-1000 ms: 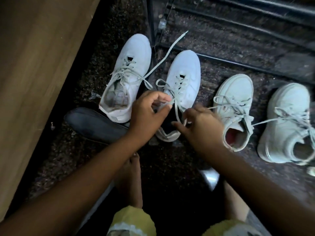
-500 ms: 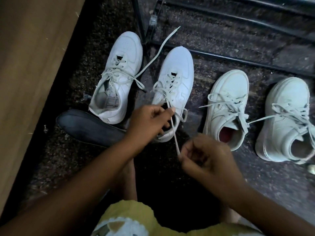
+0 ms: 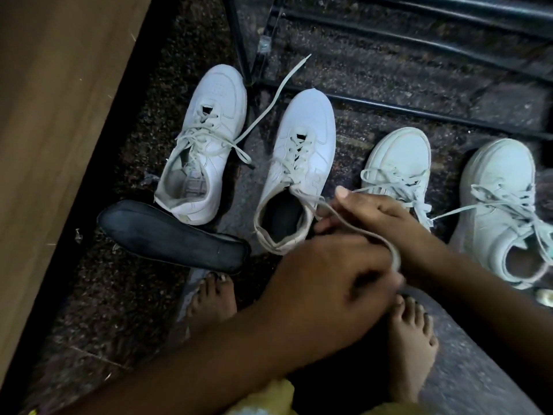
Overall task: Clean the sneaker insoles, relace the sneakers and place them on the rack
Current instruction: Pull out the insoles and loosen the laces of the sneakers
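Note:
Several white sneakers stand in a row on the dark floor. The second sneaker [image 3: 302, 163] has its white lace [image 3: 353, 223] running back from the top eyelets. My left hand [image 3: 326, 283] and my right hand [image 3: 377, 214] meet just behind its heel, and both grip that lace; a loop of it arcs over my right wrist. A black insole [image 3: 170, 238] lies flat on the floor to the left, behind the first sneaker [image 3: 206, 139]. Another dark insole shows inside the second sneaker.
Two more white sneakers [image 3: 398, 166] [image 3: 502, 211] sit to the right. The black metal rack [image 3: 389, 46] crosses the far side. A wooden panel [image 3: 54, 115] stands along the left. My bare feet [image 3: 209, 301] rest on the floor beneath my hands.
Both hands drew back from over the second sneaker toward me, pulling the lace out longer. The left hand moved right to meet the right hand behind the heel.

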The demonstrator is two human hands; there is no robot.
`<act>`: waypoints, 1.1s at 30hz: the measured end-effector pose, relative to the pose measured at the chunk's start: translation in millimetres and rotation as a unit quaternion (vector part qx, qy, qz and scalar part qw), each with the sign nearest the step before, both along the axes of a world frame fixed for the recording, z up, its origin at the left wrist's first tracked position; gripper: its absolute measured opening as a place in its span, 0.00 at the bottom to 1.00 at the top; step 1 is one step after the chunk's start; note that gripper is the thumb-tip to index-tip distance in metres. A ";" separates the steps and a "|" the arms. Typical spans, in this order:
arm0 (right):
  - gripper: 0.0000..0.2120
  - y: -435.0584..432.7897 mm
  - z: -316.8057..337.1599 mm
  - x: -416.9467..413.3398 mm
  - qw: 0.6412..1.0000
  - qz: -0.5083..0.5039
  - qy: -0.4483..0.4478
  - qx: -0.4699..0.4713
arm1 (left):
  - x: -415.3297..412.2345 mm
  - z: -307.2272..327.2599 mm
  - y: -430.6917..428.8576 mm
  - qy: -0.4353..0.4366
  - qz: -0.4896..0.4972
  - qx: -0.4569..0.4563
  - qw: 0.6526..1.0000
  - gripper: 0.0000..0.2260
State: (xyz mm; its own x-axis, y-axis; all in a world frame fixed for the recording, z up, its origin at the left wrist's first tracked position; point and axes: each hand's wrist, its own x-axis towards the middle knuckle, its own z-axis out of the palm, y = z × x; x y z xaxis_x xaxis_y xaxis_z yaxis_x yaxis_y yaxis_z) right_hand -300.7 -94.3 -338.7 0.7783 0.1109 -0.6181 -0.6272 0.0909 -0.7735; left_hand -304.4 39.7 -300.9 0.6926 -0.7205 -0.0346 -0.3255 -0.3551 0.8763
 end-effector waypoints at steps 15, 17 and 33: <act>0.18 -35.9 -14.4 23.7 0.952 -0.081 -0.114 -0.272 | 78.7 -99.8 58.9 -0.049 0.266 0.100 0.958 0.14; 0.15 -40.3 -15.3 39.7 0.937 -0.089 -0.155 -0.299 | 90.3 -103.9 51.3 -0.056 0.207 0.115 0.970 0.13; 0.16 27.6 -66.1 10.8 0.800 0.100 -0.333 -0.489 | 107.2 -72.8 33.4 0.173 0.362 -0.075 0.913 0.09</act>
